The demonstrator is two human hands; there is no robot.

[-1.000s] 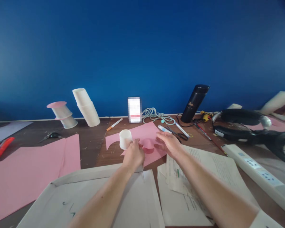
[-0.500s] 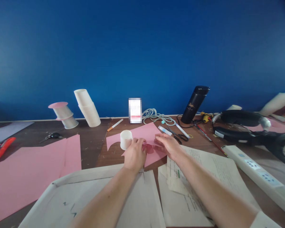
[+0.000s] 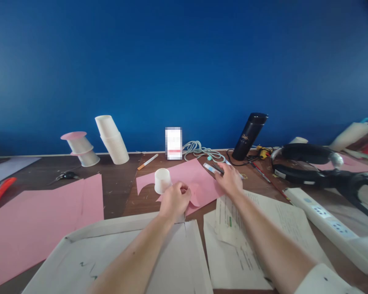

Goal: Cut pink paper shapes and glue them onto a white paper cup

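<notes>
Pink paper (image 3: 194,179) lies on the brown table (image 3: 119,192), and the left hand (image 3: 174,200) rests on its near edge with fingers curled, pinching a small pink cut piece — just beside a white paper cup (image 3: 162,180) lying on the sheet. At the sheet's far right corner the right hand (image 3: 231,179) covers the scissors (image 3: 218,169); whether it grips them I cannot tell. A black flask (image 3: 249,136) stands beyond.

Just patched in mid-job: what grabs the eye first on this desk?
The two bare arms meeting at mid-table: the left hand rests on a pink paper sheet beside a small white paper cup, while the right hand lies over the scissors. Behind, a leaning stack of white cups and a black flask stand against the blue wall.
</notes>
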